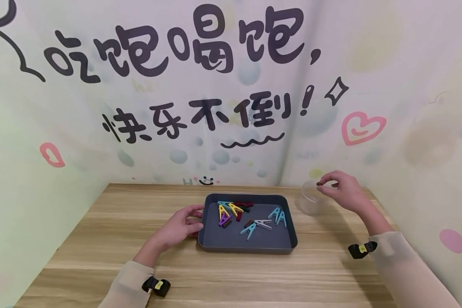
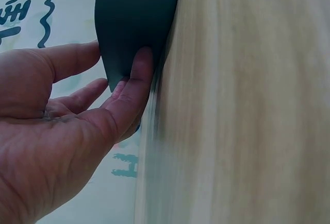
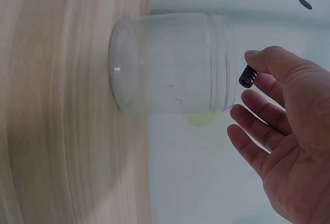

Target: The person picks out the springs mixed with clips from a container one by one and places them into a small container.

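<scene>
In the head view my left hand is at the left wall of a dark grey tray, its fingers and thumb touching the outside. The left wrist view shows the fingers against the tray's end. My right hand pinches a small dark coiled spring between thumb and forefinger, other fingers loosely spread. Just beyond the spring is the mouth of a clear plastic jar, which stands upright on the table. In the tray lie blue clothes pegs, yellow pegs and a purple peg.
A grey-white peg, brown springs and dark red pieces also lie in the tray. The wooden table meets a printed wall covering behind the tray and jar. More wall covering rises at both sides.
</scene>
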The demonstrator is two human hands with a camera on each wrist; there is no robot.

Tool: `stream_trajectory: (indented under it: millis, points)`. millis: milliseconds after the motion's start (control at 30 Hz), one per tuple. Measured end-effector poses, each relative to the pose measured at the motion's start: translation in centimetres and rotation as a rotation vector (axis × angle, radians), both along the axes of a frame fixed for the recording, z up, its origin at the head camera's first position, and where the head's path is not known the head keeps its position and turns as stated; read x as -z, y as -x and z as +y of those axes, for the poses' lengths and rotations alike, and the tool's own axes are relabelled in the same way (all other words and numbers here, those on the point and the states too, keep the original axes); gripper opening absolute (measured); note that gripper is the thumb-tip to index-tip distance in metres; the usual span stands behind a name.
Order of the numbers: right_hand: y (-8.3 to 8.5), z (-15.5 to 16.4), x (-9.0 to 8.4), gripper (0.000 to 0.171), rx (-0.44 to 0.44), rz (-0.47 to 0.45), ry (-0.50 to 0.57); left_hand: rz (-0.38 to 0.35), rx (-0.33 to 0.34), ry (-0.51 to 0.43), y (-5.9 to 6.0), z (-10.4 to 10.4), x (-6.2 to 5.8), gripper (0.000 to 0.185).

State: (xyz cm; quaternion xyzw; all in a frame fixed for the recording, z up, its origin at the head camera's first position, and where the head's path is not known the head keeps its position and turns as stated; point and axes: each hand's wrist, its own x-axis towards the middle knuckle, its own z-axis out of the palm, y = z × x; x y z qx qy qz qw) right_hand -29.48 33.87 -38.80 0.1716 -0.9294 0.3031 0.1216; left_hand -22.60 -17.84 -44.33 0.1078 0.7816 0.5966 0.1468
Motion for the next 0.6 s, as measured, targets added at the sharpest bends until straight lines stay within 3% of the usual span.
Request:
stream_trajectory:
  millis: [433,600]
  points:
    - [1.3,0.1,1.5,0.016,0.003,-0.049,-0.032,0.006,-0.016,0.019,0.0,0.0,0.3,0.059]
    - [1.6,-0.1,1.8,0.032,0.012,-0.074,-0.042,0.001,-0.023,0.018,0.1,0.0,0.3,0.059]
